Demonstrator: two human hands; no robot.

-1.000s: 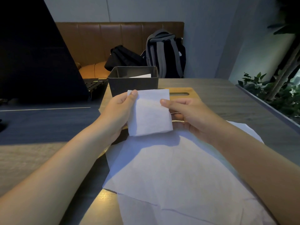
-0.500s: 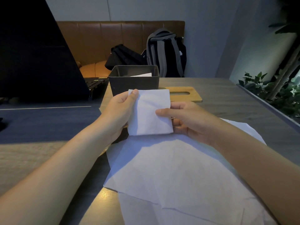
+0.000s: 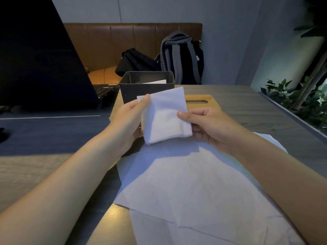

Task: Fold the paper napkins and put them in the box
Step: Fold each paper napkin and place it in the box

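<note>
A small white folded paper napkin (image 3: 164, 115) is held up above the table between both hands, just in front of the dark grey square plastic box (image 3: 146, 85) and tilted slightly so its upper right corner points toward the box. The left hand (image 3: 131, 121) pinches the napkin's upper left corner, thumb on the near face and the other fingers hidden behind the paper. The right hand (image 3: 210, 126) grips the napkin's right edge, thumb pressed flat on the near face and the remaining fingers curled behind it. Inside the box, the white edge of another napkin (image 3: 156, 81) shows above the front wall. Below the hands, a loose pile of unfolded white paper napkins (image 3: 194, 191) lies spread on the grey wood-grain table (image 3: 265, 106), overlapping one another and reaching to the near edge of the view. A flat light wooden lid with a slot (image 3: 201, 101) lies just right of the box, partly behind the held napkin. A dark open laptop (image 3: 44, 59) stands at the left, a grey and black backpack (image 3: 180, 57) rests on the brown leather bench (image 3: 123, 43) behind the table, and green leafy plants (image 3: 292, 96) fill the right side.
</note>
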